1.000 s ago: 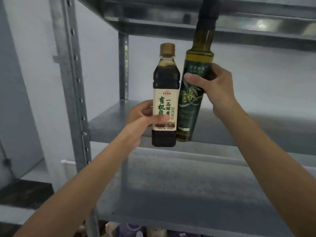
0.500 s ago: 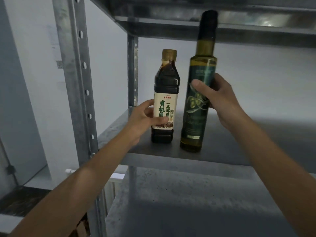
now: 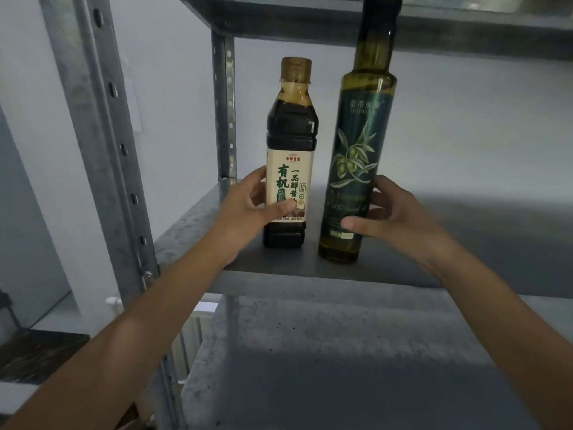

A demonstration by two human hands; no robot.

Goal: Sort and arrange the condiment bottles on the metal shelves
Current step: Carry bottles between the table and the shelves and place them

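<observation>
Right hand (image 3: 400, 218) sliding lower, fingers curling round olive oil bottle (image 3: 356, 169); left hand (image 3: 248, 209) gripping soy sauce bottle (image 3: 290, 169); steadying both upright on metal shelf (image 3: 192, 231), centre frame.

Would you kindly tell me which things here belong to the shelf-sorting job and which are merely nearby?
Job in hand:
soy sauce bottle, gripped by the left hand
olive oil bottle, gripped by the right hand
metal shelf under both

Merely nearby:
white wall
dark slab, lower left

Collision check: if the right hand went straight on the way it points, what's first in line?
The olive oil bottle, which the right hand grips; past it, likely the soy sauce bottle, depth unclear.
</observation>
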